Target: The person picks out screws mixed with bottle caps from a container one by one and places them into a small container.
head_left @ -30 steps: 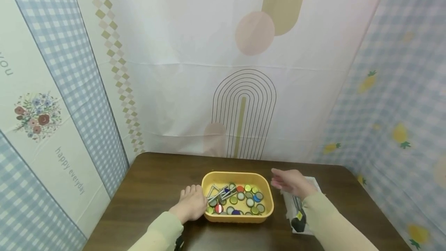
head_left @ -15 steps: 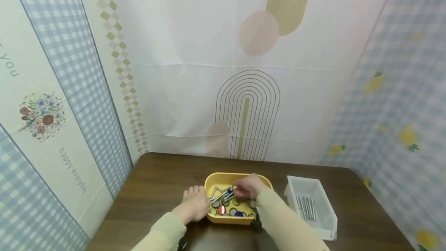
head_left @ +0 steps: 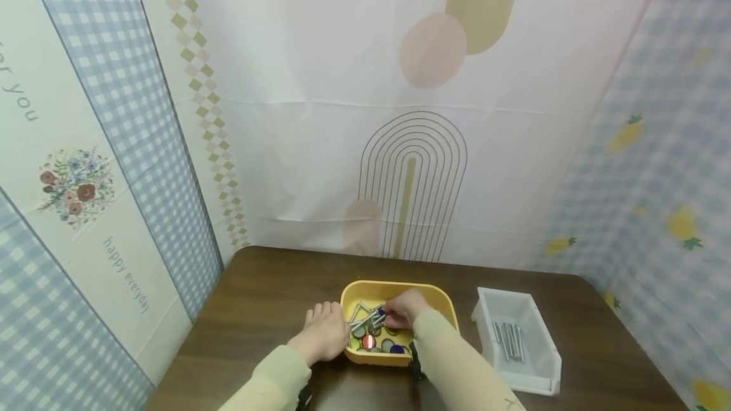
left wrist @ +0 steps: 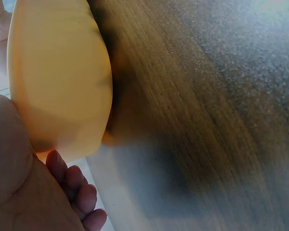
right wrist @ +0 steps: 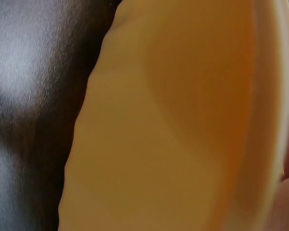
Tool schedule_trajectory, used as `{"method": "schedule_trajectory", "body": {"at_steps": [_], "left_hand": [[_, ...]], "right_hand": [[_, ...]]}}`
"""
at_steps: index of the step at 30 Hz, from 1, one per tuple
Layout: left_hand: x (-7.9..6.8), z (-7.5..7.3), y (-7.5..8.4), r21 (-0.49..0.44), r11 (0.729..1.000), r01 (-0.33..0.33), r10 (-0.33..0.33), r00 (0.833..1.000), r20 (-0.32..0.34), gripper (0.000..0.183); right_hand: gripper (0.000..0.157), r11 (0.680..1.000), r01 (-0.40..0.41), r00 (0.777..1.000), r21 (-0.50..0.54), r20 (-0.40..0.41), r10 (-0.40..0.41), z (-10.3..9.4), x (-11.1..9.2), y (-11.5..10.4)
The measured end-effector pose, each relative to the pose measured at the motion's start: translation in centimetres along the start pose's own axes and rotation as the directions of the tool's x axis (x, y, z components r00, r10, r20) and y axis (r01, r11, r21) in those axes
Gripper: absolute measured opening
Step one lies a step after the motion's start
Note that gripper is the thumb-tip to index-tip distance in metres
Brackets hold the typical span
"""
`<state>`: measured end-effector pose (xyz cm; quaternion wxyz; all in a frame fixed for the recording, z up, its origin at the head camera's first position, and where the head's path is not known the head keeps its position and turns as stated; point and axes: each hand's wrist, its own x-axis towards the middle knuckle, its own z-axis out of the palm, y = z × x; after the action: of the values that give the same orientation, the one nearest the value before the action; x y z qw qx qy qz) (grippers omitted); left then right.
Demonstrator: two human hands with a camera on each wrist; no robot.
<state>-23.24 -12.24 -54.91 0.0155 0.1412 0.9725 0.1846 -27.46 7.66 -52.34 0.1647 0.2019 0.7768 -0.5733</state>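
Note:
In the head view a yellow plastic bin (head_left: 394,358) holds silver bolts (head_left: 365,320) and bottle caps (head_left: 368,341) in red, blue, green and grey. My left hand (head_left: 324,333) grips the bin's left end; in the left wrist view its thumb lies over the rim while the other fingers (left wrist: 74,177) stay outside. My right hand (head_left: 407,309) reaches down into the bin, fingertips among the bolts beside a blue cap. Whether they pinch a bolt is hidden. The right wrist view mostly shows the bin's outer wall (right wrist: 158,115), with a bit of finger beyond the rim.
Right of the yellow bin stands a white plastic bin (head_left: 545,360) with several silver bolts lying inside. Both bins rest on a dark brown wooden table (head_left: 280,271). Patterned cloths (head_left: 297,163) hang behind the table and at its sides.
My right hand has swung left from over the white bin into the yellow bin, uncovering the white bin and its bolts. My left hand keeps its place on the yellow bin.

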Motion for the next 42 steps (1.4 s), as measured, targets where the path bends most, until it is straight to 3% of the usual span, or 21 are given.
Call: {"method": "schedule_trajectory", "body": {"at_steps": [12,20,30,35,42], "left_hand": [[-0.1,-0.2,0.0,0.009,1.0,0.002,-0.002,1.0,0.011,0.022],[-0.5,-0.3,-0.4,0.032,0.999,-0.006,0.005,1.0,0.015,0.022],[-1.3,-0.9,0.0,0.015,1.0,-0.022,0.021,1.0,0.022,0.021],[-1.9,-1.9,0.4,0.013,1.0,-0.022,0.021,0.999,0.036,0.023],[-1.8,-1.8,0.7,0.03,1.0,-0.006,0.005,0.999,0.037,0.022]], "right_hand": [[0.006,0.999,0.011,1.0,-0.041,-0.003,-0.011,-0.1,-0.1,0.0],[0.006,0.997,-0.059,0.998,0.053,0.007,0.058,0.4,-0.6,0.3],[0.011,0.994,-0.07,0.997,0.082,0.028,0.068,0.5,-1.6,0.4],[0.011,0.995,-0.033,0.998,0.095,0.062,0.027,0.0,-1.6,0.2],[0.015,0.994,0.048,0.99,0.099,0.128,-0.06,-0.9,-2.3,-0.2]]}}
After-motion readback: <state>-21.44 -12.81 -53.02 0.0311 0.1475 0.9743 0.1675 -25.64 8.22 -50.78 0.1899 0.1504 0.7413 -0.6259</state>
